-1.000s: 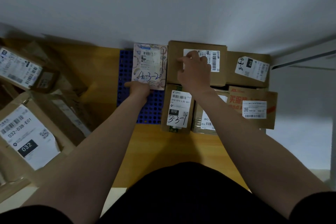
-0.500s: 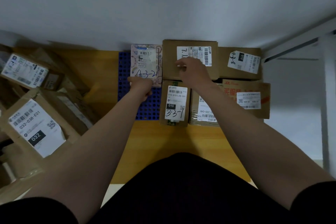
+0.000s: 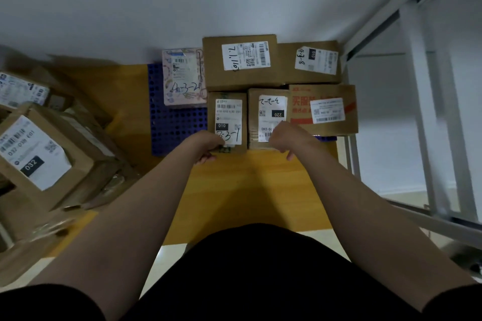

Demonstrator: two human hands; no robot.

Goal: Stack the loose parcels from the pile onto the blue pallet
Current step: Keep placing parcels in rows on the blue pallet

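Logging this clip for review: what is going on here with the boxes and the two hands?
A person is loading parcels onto a blue pallet. Six sit on it now. The left hand is at the near end of the box marked 3-3-1; the right hand is at the near end of the box labelled 220 beside it. More parcels wait in the pile to the left.

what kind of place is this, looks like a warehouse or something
Probably a small parcel sorting or storage room. Brown cardboard parcels with printed barcode labels and handwritten codes sit packed on a blue perforated plastic pallet, a loose pile of labelled cardboard boxes lies to the left, and a white metal rack frame stands at right.
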